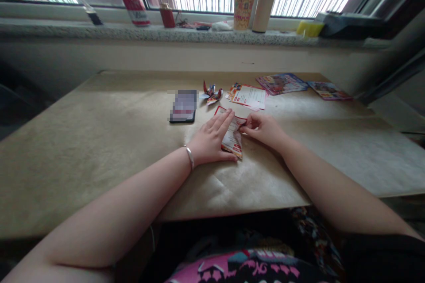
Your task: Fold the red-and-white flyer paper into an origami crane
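A partly folded sheet of printed paper (231, 138), white with red edging, lies on the table in front of me. My left hand (211, 139) rests flat across its left side, fingers stretched toward the far edge and thumb along the near corner. At the right edge, my right hand (260, 128) pinches the paper between thumb and bent fingers. Just beyond stands a folded paper figure (211, 93) with pointed tips. Part of the sheet is hidden under my left hand.
A phone (183, 106) lies left of the paper. Printed sheets (249, 96) and colourful leaflets (282, 84) are farther back on the table (99, 141). The windowsill (199, 35) holds a red can (135, 9), a patterned cup (244, 9) and a yellow object (309, 29).
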A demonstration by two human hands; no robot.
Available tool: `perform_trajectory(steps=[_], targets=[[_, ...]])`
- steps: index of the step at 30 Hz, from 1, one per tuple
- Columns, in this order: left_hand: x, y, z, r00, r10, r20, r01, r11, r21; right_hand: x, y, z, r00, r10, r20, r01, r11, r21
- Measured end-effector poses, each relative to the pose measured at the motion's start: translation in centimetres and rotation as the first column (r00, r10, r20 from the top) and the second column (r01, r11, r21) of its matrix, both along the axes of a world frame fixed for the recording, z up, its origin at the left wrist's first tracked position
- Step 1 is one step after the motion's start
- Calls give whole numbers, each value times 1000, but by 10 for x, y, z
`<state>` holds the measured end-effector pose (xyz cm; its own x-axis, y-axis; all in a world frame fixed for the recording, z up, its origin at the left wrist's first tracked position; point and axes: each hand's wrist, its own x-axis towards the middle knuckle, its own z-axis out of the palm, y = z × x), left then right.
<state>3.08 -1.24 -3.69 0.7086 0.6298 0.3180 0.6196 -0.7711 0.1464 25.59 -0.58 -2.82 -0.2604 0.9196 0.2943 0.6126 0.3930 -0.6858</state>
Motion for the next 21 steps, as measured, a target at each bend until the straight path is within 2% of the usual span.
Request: perform_trajectory(steps=[5,11,21], targets=[[0,3,0,1000,-6,22,4,996,86,-4,-4,3,1000,9,12,-9,1000,21],[-1,5,7,1000,4,11,-6,986,168,-4,-6,4,1000,28,2,-28,999,-22],[-4,6,10,999,-18,-30,21,993,120,0,-4,3,999,42,-12,-42,999,-32]])
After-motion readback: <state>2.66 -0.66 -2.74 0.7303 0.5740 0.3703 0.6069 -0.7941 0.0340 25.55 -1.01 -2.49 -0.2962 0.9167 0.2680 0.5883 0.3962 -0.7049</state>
